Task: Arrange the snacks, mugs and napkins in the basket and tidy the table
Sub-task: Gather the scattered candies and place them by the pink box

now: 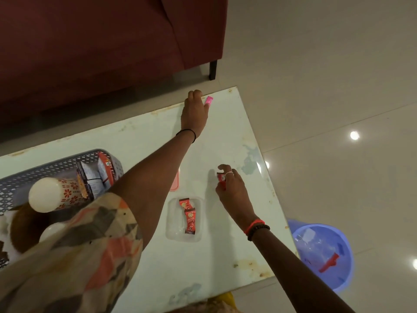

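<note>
My left hand (194,109) reaches to the far edge of the white table (225,256), its fingers closed on a small pink sachet (208,100). Nearer the right edge, my right hand (232,188) is shut on a red sachet (221,179). Between my arms a clear plastic tray (173,231) holds two red sachets (189,216). At the left stands the grey perforated basket (13,184), with a white floral mug (52,194) lying on its side and snack packets (99,175) upright behind it. My patterned sleeve hides the basket's near part.
A pink flat object (174,184) peeks out beside my left forearm. A maroon sofa (101,41) stands beyond the table's far edge. A blue plastic bucket (338,276) with wrappers inside sits on the tiled floor at the right of the table.
</note>
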`<state>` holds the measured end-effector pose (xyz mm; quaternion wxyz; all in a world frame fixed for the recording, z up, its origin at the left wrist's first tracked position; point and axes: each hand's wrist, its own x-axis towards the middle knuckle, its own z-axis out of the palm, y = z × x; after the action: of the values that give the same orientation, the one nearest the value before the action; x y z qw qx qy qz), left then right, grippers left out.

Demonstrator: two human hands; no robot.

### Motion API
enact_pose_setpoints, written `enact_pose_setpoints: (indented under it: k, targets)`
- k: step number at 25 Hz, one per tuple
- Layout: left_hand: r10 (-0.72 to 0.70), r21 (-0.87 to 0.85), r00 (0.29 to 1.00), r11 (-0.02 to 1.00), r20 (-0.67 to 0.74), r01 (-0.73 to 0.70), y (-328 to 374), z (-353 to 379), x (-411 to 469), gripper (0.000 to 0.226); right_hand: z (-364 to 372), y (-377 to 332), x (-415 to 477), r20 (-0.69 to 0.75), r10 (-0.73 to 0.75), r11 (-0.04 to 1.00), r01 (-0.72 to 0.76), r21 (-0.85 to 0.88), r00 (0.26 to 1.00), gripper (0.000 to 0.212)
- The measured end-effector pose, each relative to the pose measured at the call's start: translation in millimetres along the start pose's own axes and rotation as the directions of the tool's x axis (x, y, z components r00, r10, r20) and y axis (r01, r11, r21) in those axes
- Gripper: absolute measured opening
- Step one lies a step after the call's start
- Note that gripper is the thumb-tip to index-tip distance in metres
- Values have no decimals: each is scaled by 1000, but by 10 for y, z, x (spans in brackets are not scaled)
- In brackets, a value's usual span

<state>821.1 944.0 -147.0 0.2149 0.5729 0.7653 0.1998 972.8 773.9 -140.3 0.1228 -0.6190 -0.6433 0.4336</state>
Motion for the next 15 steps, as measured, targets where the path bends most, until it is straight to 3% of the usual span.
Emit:
enact_pose_setpoints:
  k: [3,6,10,15]
  targets:
    - [51,94,998,994,41,-54,-17,126,129,25,-64,129,-136,-20,54,996,-52,75,998,37]
    - [43,43,997,998,66,-45,-1,118,143,20,-125,261,-229,-71,84,991,-76,108,994,23]
    - [-108,-124,994,987,-17,106,-6,-51,-290,21,-218,227,-223,-145,168,972,-139,191,975,10]
    - [-269,-298,957,927,-111,226,-114,-321,-1620,17,-212,-24,-174,-175,199,959,-155,236,964,9]
